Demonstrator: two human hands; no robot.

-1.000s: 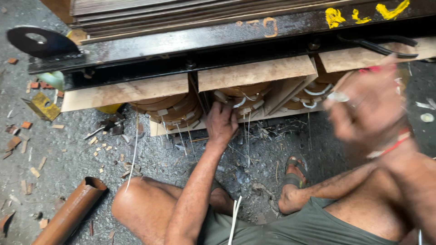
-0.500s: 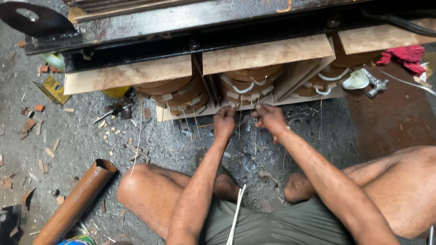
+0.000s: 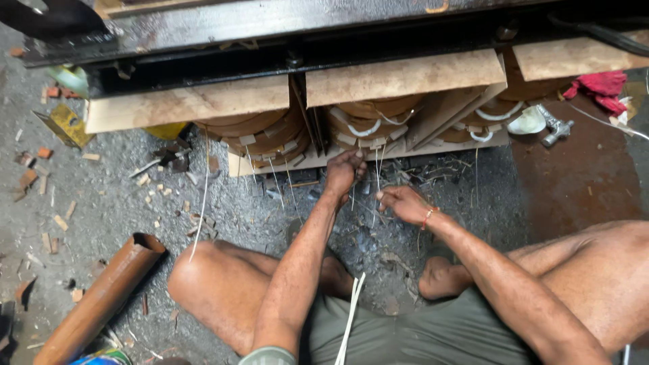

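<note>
Seen from above: person sits on the floor w/ knees spread, both arms reaching fwd to the base of a big black-framed machine [image 3: 284, 30]. Under the frame, 3 wooden boards [image 3: 402, 76] side by side; below them 3 brown wound coils [image 3: 368, 125], each w/ white tape strips.

Left hand [image 3: 343, 172] is up at the bottom edge of the middle coil, fingers curled down around thin pale strips [image 3: 377, 169] hanging there; whether it actually grips one, can't tell. Right hand [image 3: 404, 203] sits lower, just beside, near the floor, fingers loosely bent and half closed, thumb side toward the strips; a hold isn't clear. Red thread band on that wrist.

Several strips dangle from the coils, approx 8 visible. 1 rusty pipe [image 3: 101, 297] lies bottom left, 1 red cloth [image 3: 598, 88] at right, 1 metal tool [image 3: 556, 128] beside it. Wood chips scattered left.
</note>
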